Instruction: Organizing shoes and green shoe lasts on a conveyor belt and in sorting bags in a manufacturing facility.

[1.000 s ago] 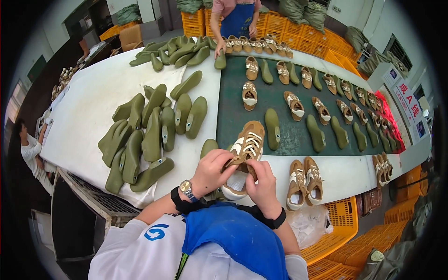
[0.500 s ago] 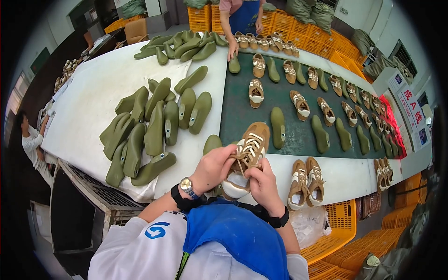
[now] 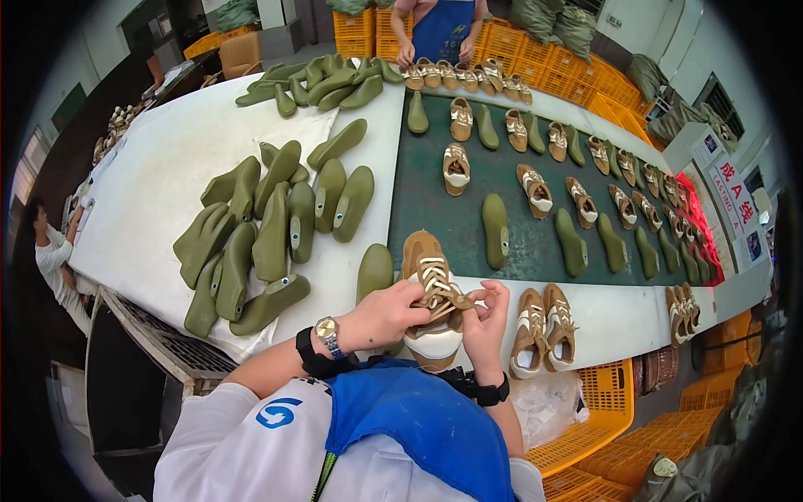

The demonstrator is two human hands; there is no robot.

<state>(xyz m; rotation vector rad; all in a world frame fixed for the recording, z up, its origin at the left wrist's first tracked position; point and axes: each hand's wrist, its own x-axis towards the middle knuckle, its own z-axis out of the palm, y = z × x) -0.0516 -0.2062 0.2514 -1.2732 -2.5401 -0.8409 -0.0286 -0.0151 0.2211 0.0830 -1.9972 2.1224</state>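
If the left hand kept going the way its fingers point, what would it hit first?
The left hand points right across the tan shoe it already touches; next, probably the right hand, though depth is unclear.

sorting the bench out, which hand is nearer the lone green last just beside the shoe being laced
Left. The left hand lies just below-right of the green last; the right hand is beyond the shoe.

Shoe lasts point(image 3: 268, 234) left of conveyor belt point(image 3: 435, 209)

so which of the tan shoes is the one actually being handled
The tan shoe at the table's near edge: the left hand and right hand pinch its laces. The others lie untouched.
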